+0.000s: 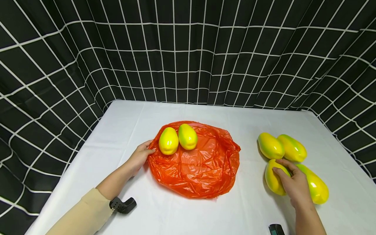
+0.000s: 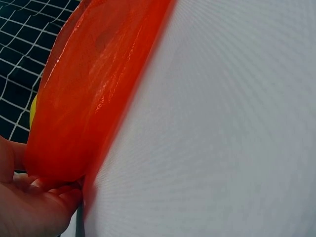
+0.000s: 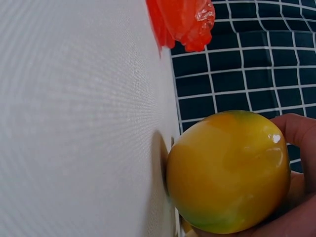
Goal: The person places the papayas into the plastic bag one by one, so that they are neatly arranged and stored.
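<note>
My left hand (image 1: 141,156) pinches the left edge of a red plastic bag (image 1: 199,166), which lies spread with its rim rolled outward. In the left wrist view the bag's film (image 2: 94,98) rises from between the thumb and curled fingers. Two glossy yellow-green mangoes sit in the bag's upper left, one mango (image 1: 168,141) beside the other mango (image 1: 188,137). On the right, my right hand (image 1: 296,182) grips another mango (image 1: 274,179) with thumb and fingers around it. The right wrist view shows this mango (image 3: 227,173) close up, its shadow on the white cloth.
Around the right hand lie three more mangoes: one mango (image 1: 271,146) and a second mango (image 1: 293,148) behind it, and a longer mango (image 1: 315,186) at its right. A white cloth (image 1: 117,130) covers the table. Black curtains with white grid lines (image 1: 188,58) enclose the back and sides.
</note>
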`<control>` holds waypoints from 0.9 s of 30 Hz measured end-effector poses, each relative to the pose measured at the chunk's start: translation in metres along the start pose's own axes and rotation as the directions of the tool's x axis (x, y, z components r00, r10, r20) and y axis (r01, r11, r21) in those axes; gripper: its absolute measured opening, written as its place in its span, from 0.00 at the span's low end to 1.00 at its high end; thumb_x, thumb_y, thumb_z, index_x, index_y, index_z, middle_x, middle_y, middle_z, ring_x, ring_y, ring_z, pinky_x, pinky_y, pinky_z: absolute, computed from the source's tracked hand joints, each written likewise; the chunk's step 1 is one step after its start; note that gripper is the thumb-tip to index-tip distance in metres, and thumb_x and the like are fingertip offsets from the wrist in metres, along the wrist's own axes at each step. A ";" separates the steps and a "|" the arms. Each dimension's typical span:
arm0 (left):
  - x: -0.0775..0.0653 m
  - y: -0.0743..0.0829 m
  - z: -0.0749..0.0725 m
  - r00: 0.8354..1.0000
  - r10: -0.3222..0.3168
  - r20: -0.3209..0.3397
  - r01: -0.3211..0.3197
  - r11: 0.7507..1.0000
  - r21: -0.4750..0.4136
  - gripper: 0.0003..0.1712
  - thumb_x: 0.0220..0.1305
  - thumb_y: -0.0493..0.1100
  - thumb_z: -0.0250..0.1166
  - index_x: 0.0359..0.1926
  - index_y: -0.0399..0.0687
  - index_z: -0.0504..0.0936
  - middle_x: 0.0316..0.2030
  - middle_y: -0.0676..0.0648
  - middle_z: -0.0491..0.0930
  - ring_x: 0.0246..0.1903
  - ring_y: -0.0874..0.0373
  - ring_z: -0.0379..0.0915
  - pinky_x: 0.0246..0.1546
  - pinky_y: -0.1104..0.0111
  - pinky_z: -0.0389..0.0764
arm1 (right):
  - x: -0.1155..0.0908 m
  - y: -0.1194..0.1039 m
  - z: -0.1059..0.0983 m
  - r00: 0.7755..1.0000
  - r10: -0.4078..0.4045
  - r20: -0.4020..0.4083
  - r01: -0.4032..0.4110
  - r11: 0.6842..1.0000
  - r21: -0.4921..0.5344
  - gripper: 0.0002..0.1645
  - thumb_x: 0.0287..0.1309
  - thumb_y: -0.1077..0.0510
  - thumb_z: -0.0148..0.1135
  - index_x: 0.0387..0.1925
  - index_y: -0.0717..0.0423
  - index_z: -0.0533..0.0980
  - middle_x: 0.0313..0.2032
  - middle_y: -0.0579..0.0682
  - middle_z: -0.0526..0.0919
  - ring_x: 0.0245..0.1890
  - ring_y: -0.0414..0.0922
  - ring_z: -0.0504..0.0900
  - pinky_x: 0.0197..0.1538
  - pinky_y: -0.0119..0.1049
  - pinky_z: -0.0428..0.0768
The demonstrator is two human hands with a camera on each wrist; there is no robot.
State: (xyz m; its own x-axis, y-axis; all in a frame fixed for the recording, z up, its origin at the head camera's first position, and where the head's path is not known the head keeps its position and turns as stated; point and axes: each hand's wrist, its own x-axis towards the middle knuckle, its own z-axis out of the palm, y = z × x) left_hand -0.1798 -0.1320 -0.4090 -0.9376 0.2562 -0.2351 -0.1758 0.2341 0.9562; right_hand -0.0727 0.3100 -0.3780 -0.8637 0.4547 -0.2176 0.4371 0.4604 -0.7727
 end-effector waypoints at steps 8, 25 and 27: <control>0.000 0.000 0.000 1.000 0.008 -0.001 -0.008 1.000 -0.007 0.30 0.67 0.34 0.44 0.69 0.34 0.53 0.66 0.35 0.60 0.64 0.45 0.60 0.66 0.56 0.62 | 0.001 0.002 -0.001 1.000 -0.025 -0.007 0.025 0.999 -0.023 0.32 0.65 0.46 0.48 0.65 0.60 0.62 0.66 0.61 0.60 0.63 0.55 0.58 0.64 0.53 0.62; 0.001 -0.001 -0.001 1.000 0.007 -0.003 -0.007 1.000 -0.012 0.29 0.67 0.35 0.44 0.69 0.35 0.55 0.66 0.36 0.61 0.63 0.47 0.62 0.65 0.58 0.63 | -0.002 -0.003 -0.004 0.999 -0.001 -0.048 0.001 1.000 -0.010 0.34 0.65 0.45 0.48 0.66 0.58 0.61 0.68 0.61 0.58 0.67 0.58 0.54 0.66 0.58 0.60; 0.001 -0.001 -0.001 1.000 0.007 -0.005 -0.007 1.000 -0.014 0.29 0.67 0.35 0.45 0.69 0.35 0.55 0.66 0.35 0.61 0.63 0.47 0.62 0.65 0.59 0.64 | 0.003 0.002 -0.005 0.998 0.000 -0.056 -0.002 1.000 -0.022 0.35 0.64 0.43 0.48 0.67 0.56 0.61 0.69 0.60 0.57 0.67 0.58 0.54 0.65 0.57 0.61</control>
State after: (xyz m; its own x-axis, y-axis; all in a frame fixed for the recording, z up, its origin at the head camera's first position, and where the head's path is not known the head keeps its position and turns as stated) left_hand -0.1807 -0.1326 -0.4099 -0.9402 0.2534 -0.2278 -0.1736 0.2192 0.9601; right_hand -0.0739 0.3158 -0.3772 -0.8480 0.4969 -0.1842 0.4440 0.4766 -0.7588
